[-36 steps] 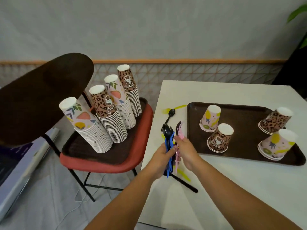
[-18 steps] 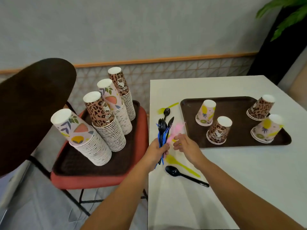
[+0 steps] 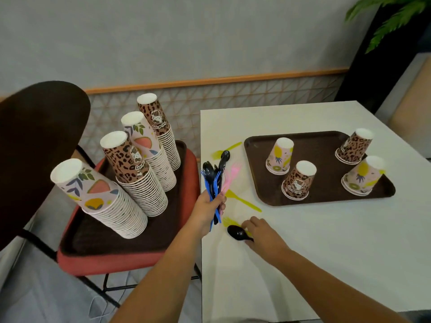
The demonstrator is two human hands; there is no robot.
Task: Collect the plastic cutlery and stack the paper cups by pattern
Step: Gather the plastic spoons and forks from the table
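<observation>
At the near left edge of the white table [image 3: 326,241], the left hand [image 3: 208,207] grips a bundle of plastic cutlery [image 3: 215,180], fingers curled round the handles. The bundle holds black, blue and pink pieces, their heads fanning upward above the fingers; a pink fork [image 3: 231,174] leans out on the side toward the tray.

Just below and to the right of that bundle, the right hand [image 3: 262,234] rests low on the table over the handle of a black spoon [image 3: 236,233]. The spoon's bowl protrudes just left of the fingertips. The fingers are curled over the handle, but whether they have actually closed on it cannot be told. A yellow fork [image 3: 229,222] lies beneath the spoon, its tines showing between the two hands.

Beyond the right hand's fingers, a second yellow fork [image 3: 242,199] lies flat on the table. Another yellow piece [image 3: 227,149] lies farther off, past the heads of the bundle.

Well beyond the right hand, a brown tray [image 3: 314,145] carries four inverted paper cups: two fruit-patterned [image 3: 279,157] [image 3: 363,176] and two leopard-patterned [image 3: 298,180] [image 3: 353,145], all standing apart.

Left of the left hand, a red chair [image 3: 130,264] bears a second brown tray [image 3: 105,238] with four tall leaning stacks of inverted cups [image 3: 140,173], alternating fruit and leopard patterns.
</observation>
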